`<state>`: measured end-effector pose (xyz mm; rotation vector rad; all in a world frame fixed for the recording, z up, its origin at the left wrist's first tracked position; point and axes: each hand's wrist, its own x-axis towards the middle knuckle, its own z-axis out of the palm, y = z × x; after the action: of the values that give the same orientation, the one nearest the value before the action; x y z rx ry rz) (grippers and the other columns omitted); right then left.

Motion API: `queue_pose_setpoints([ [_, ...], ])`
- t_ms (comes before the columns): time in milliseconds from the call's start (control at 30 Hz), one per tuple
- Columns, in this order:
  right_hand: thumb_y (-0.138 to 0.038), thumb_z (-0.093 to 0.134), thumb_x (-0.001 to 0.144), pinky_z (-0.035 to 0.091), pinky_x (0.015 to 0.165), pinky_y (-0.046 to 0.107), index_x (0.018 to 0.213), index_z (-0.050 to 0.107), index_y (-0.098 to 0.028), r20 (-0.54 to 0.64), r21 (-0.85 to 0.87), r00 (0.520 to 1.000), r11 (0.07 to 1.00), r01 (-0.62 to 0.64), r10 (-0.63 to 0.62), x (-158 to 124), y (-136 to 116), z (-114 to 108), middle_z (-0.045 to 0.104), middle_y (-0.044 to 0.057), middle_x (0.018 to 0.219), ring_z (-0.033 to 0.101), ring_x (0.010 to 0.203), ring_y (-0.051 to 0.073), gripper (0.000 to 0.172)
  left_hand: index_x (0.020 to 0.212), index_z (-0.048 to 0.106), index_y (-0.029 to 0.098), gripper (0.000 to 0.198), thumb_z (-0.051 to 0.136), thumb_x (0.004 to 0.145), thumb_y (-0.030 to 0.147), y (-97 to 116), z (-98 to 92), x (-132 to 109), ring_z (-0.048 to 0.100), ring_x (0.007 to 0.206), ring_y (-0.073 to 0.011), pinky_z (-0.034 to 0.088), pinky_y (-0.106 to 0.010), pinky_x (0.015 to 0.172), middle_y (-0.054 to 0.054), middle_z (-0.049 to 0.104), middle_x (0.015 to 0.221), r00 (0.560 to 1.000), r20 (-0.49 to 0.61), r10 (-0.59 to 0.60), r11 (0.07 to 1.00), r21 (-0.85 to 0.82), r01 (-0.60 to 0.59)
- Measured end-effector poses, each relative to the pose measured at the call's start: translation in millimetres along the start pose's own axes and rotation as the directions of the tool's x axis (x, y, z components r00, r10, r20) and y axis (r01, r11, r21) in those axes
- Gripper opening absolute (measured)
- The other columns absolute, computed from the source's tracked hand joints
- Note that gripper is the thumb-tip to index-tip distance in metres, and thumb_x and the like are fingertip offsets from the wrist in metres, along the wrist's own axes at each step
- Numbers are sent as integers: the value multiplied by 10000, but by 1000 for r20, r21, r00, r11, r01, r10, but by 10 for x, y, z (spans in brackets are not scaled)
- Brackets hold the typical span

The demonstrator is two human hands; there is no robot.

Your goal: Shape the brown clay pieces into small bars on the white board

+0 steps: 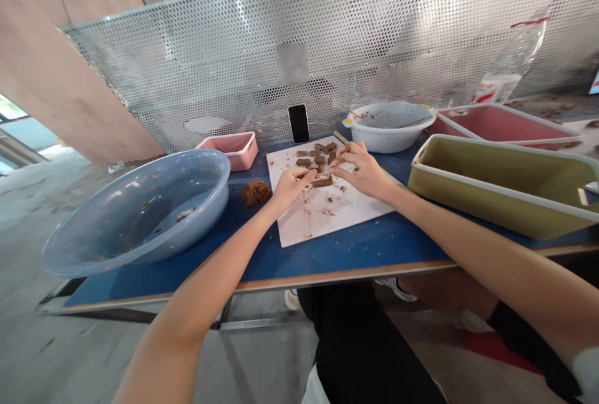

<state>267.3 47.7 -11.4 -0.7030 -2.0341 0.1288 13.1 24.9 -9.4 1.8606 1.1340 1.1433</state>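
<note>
A white board [299, 226] lies on the blue table, with several short brown clay-like pieces [319, 160] towards its far side. My left hand [294, 187] is over the board's left part, thumb and fingers pinched together at the brown pieces. Facing it from the right, my right hand [361, 170] has its thumb and index finger curled in a pinch. Whatever is between the fingertips is too small to make out. Just in front of the fingertips rests a longer brown piece [322, 183]. Brown crumbs dot the board's near half.
A large blue basin [140, 248] and a reddish-brown lump [256, 192] are on the left. Behind stand a pink box [243, 153], a phone [299, 123] and a white basin [388, 138]. An olive bin [496, 204], pink tray [510, 123] and plastic bottle [512, 60] are right.
</note>
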Motion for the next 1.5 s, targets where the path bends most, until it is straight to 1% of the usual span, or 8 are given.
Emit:
queue_pose_setpoints([
  [67, -499, 713, 1061, 490, 1131, 605, 1012, 843, -264, 132, -8, 990, 999, 45, -44, -9, 43, -48, 675, 106, 1136, 604, 1182, 324, 273, 855, 807, 191, 665, 658, 941, 833, -50, -51, 19, 682, 852, -235, 492, -338, 794, -79, 797, 878, 999, -44, 27, 996, 90, -23],
  [233, -535, 708, 1060, 506, 1102, 554, 981, 896, -311, 442, 33, 887, 991, 128, -129, -46, 52, -67, 677, 102, 1153, 570, 1168, 313, 303, 788, 768, 201, 700, 558, 998, 835, -123, -100, 34, 691, 840, -260, 491, -369, 807, -90, 799, 856, 996, -41, 79, 947, 316, -62],
  [367, -520, 701, 1062, 508, 1066, 519, 985, 915, -348, 491, 50, 860, 990, 130, -138, -56, 26, -39, 686, 98, 1147, 557, 1120, 299, 285, 780, 750, 208, 625, 569, 1051, 741, -115, -90, 35, 691, 898, -274, 500, -405, 917, -96, 799, 878, 980, 24, 197, 872, 452, -186],
  [533, -554, 668, 1069, 476, 1076, 523, 1028, 926, -349, 523, 59, 843, 992, 114, -128, -47, 41, -44, 703, 110, 1155, 548, 1130, 306, 332, 812, 769, 209, 509, 591, 1097, 591, -135, -83, 46, 698, 933, -274, 514, -417, 957, -96, 811, 902, 979, 51, 195, 842, 504, -194],
  [933, -458, 612, 1088, 466, 1105, 519, 1001, 885, -313, 545, -13, 830, 989, 148, -117, -46, 62, 10, 687, 104, 1101, 564, 1122, 312, 321, 926, 853, 213, 245, 679, 1054, 328, -82, -114, 17, 690, 1023, -295, 538, -433, 992, -97, 786, 913, 979, 91, 183, 741, 642, -198],
  [1100, -400, 628, 1079, 502, 1081, 517, 1050, 851, -251, 505, -49, 856, 985, 163, -116, -44, 26, 24, 660, 123, 1108, 574, 1136, 318, 270, 664, 733, 207, 363, 604, 1003, 207, -77, -128, -1, 628, 792, -251, 515, -400, 875, -69, 673, 707, 987, 90, 130, 706, 691, -156],
  [1300, -458, 642, 1101, 453, 1095, 574, 1082, 854, -263, 245, -163, 967, 981, 109, -67, -49, -62, 12, 673, 124, 1153, 570, 1209, 341, 288, 771, 757, 207, 326, 588, 1029, 313, 3, -85, 5, 676, 885, -246, 506, -372, 869, -64, 752, 837, 987, 63, 146, 884, 440, -159],
  [1500, -485, 644, 1099, 420, 1030, 551, 1071, 859, -272, 157, -259, 987, 963, 77, -37, -46, -133, 14, 682, 133, 1179, 569, 1203, 358, 304, 892, 842, 201, 493, 689, 997, 658, 148, 5, -47, 707, 908, -232, 536, -350, 829, -85, 800, 946, 995, 80, 57, 992, 112, -66],
])
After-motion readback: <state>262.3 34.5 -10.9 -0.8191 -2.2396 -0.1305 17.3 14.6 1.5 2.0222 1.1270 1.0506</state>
